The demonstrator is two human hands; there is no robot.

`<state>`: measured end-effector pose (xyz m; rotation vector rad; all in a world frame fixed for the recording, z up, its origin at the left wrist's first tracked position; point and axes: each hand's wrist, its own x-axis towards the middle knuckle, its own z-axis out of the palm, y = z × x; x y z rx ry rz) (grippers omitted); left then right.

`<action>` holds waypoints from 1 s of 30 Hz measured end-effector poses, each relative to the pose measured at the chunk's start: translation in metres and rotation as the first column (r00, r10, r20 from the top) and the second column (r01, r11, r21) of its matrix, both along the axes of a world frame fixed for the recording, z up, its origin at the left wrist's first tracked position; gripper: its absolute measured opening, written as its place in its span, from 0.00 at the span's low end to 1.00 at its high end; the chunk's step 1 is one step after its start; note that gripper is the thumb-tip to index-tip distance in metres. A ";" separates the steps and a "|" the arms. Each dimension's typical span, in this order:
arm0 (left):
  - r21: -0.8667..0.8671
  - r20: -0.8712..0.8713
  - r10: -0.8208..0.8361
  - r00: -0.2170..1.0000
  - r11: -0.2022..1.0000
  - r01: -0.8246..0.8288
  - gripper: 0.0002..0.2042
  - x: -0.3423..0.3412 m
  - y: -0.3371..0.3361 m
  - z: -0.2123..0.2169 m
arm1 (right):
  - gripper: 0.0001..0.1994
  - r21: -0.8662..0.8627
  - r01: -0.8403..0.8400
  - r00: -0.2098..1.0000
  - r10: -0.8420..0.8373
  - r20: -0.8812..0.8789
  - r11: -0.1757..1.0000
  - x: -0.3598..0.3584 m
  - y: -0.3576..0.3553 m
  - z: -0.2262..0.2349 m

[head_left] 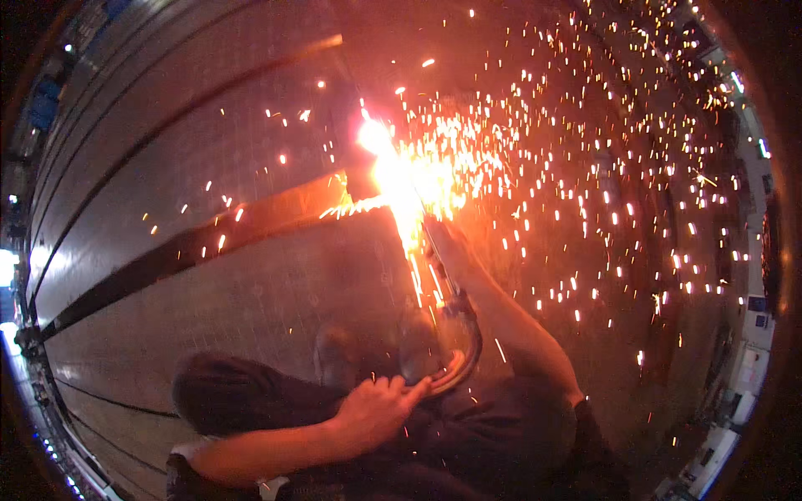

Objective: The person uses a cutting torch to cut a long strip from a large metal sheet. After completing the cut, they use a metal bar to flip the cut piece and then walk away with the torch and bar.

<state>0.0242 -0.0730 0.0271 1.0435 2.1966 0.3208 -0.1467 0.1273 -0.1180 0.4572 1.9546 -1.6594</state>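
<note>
My right hand (pixel 449 242) reaches forward, closed round the handle of a torch; glare hides part of its fingers. White-hot light and sparks (pixel 409 179) hide the torch's tip, just beyond that hand. From the rear of the handle a thick hose (pixel 472 346) curves back toward my lap. Lower down, my left hand (pixel 380 409) closes on this hose where it bends. Under the sparks lies a large grey metal plate (pixel 276 275). A long strip or slot (pixel 192 242) crosses the plate at the left, lit orange near the glare.
Sparks (pixel 585 209) spray widely to the right, and some fall near my legs. My shoes (pixel 337 351) and bent knees (pixel 225 388) are close below the torch. Another long dark line (pixel 192 104) runs across the metal farther off. Blue objects (pixel 46 100) stand at the far left edge.
</note>
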 end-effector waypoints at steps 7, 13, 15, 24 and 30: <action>0.008 0.081 -0.022 0.996 1.000 0.021 0.32 0.003 -0.011 0.049 | 0.23 0.135 0.047 0.999 -0.049 0.010 0.990 -0.008 -0.002 0.085; 0.023 0.057 -0.007 0.998 1.000 0.006 0.33 0.010 0.002 0.014 | 0.24 -0.061 0.048 0.998 -0.045 0.050 0.997 -0.001 0.008 0.036; 0.010 0.050 -0.008 0.999 1.000 0.008 0.33 0.011 0.003 0.012 | 0.24 -0.096 0.040 0.995 -0.031 0.098 0.995 0.001 0.007 0.033; -0.010 0.043 -0.006 0.999 1.000 0.007 0.32 0.007 0.007 0.021 | 0.22 -0.100 0.023 0.994 -0.013 0.105 0.995 0.003 0.005 0.032; -0.081 0.143 0.006 0.990 0.997 0.006 0.35 0.007 0.009 0.018 | 0.23 -0.078 -0.009 0.996 0.015 0.082 0.997 0.003 0.003 0.030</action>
